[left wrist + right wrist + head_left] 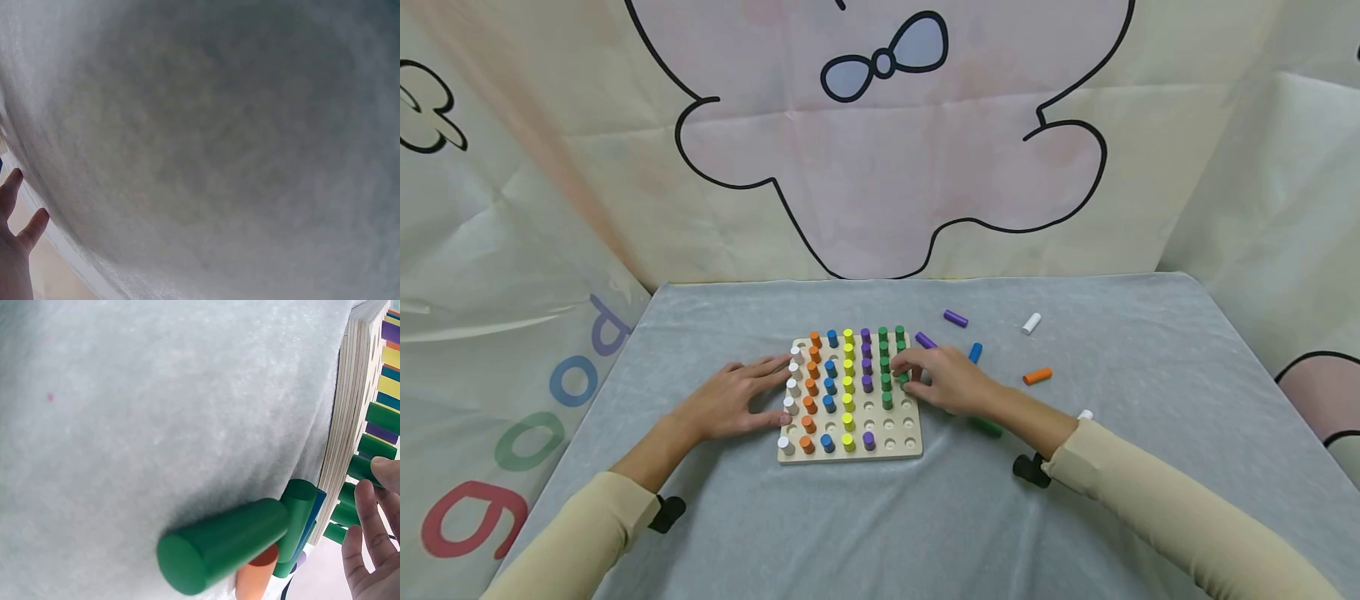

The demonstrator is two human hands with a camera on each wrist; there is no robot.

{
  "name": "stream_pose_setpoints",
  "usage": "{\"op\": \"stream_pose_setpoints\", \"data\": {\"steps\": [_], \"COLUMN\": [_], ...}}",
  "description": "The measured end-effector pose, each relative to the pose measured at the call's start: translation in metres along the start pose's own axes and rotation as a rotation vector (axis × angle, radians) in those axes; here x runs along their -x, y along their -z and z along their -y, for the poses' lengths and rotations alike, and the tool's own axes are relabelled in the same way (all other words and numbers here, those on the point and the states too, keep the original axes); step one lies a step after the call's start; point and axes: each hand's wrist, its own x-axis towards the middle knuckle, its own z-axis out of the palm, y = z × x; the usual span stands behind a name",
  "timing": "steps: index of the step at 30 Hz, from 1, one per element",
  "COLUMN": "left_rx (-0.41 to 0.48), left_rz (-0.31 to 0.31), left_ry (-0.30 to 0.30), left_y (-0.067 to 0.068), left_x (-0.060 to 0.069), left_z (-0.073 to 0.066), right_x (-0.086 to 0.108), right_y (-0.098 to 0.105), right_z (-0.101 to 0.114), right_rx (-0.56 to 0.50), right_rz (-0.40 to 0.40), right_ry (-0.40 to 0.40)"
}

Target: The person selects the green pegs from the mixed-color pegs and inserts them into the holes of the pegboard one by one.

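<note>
A wooden pegboard (895, 451) lies on the table, holding columns of white, orange, blue, yellow, purple and green pegs. Some holes stand bare, mostly at the near right. With fingers spread, my left hand (730, 402) rests against the board's left edge beside the white pegs (792, 388). At the right-hand column, my right hand (953, 380) pinches a green peg (360, 469) between thumb and fingers; in the right wrist view that peg stands in line with other green pegs. The left wrist view shows only part of the left hand (14, 250) and blurred grey cloth.
Loose pegs lie right of the board: purple (956, 318), white (1032, 323), orange (1037, 377), blue (975, 352) and green (986, 427). Close to the right wrist camera is a large-looking green peg (219, 547). Grey cloth (850, 533) covers the table; a printed curtain (985, 167) hangs behind.
</note>
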Motion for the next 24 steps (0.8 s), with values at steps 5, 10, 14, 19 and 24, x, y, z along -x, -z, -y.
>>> {"op": "stream_pose_setpoints", "data": {"steps": [5, 10, 14, 19, 24], "left_rx": [0.003, 0.013, 0.008, 0.005, 0.004], "left_rz": [0.003, 0.014, 0.012, 0.011, 0.012], "left_ry": [0.004, 0.009, 0.011, 0.009, 0.007], "left_y": [0.0, 0.001, 0.001, 0.002, 0.002], "left_x": [0.0, 0.0, -0.001, -0.001, -0.001], "left_z": [0.0, 0.0, -0.001, -0.001, -0.001], "right_x": [0.0, 0.008, 0.019, 0.038, 0.058], "right_y": [0.001, 0.009, 0.02, 0.031, 0.038], "right_z": [0.001, -0.001, -0.008, -0.019, -0.03], "right_rx": [-0.009, -0.006, -0.011, -0.027, 0.012], "right_rz": [-0.007, -0.041, -0.069, -0.066, -0.066], "right_ry": [0.0, 0.015, 0.039, 0.056, 0.065]}}
